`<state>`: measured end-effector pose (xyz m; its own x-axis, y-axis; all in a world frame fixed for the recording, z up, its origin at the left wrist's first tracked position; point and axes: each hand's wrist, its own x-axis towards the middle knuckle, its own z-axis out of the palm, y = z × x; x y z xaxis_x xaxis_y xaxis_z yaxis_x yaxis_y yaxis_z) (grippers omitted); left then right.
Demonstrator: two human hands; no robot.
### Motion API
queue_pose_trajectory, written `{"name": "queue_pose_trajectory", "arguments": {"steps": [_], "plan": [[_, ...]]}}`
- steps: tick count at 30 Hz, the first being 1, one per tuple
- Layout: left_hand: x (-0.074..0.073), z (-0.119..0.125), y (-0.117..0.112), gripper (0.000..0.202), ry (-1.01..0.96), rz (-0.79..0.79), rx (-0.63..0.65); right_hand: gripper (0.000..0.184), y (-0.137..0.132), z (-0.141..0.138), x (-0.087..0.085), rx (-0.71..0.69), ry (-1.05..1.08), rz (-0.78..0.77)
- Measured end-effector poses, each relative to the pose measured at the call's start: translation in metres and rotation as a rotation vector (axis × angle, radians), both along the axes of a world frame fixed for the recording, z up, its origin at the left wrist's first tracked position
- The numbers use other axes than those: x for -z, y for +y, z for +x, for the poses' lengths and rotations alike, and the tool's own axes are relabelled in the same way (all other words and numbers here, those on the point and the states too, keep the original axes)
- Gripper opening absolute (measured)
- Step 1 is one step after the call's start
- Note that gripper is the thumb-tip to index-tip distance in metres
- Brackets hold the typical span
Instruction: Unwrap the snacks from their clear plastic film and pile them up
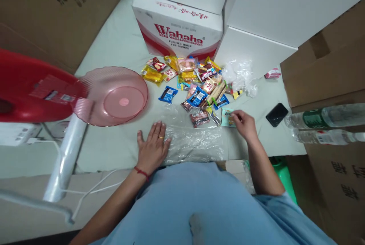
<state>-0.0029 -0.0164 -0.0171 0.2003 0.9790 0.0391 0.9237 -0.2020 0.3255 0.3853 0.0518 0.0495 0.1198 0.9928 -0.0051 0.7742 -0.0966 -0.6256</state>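
My left hand (152, 144) lies flat on the pale tabletop, fingers spread, at the edge of a clear plastic bag (195, 142). My right hand (245, 125) pinches the right side of a mint-green snack packet (227, 118), which rests on the table. Beyond both hands spreads a pile of wrapped snacks, among them blue packets (197, 96), a yellow packet (152, 75) and a dark red packet (199, 118). One blue packet (168, 94) sits apart on the left. To the left of the pile is a pink translucent ribbed plate (124, 102).
A Wahaha water carton (179, 32) stands behind the pile, beside crumpled clear plastic (242, 75). At right are a black phone (276, 115) and two plastic bottles (327, 117) lying down. A red object (31, 89), a roll of clear film (65, 157) and white cables (94, 188) occupy the left.
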Motion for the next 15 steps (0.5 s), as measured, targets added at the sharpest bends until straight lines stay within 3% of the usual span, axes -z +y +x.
{"name": "queue_pose_trajectory", "arguments": {"steps": [3,6,10,15], "plan": [[0.000,0.001,0.002,0.065,-0.006,0.017,0.009,0.035,0.067,-0.002,-0.014,-0.178,-0.323,0.188],[0.000,0.001,0.002,0.064,-0.019,0.031,0.011,0.039,0.117,-0.009,-0.019,-0.464,-0.473,0.194],[0.000,0.001,0.001,0.062,-0.034,0.048,0.007,0.025,0.142,-0.009,-0.026,-0.704,-0.536,0.127],[-0.001,0.003,0.002,0.062,-0.030,0.041,-0.010,0.035,0.160,-0.016,-0.035,-0.979,-0.535,0.072]]}}
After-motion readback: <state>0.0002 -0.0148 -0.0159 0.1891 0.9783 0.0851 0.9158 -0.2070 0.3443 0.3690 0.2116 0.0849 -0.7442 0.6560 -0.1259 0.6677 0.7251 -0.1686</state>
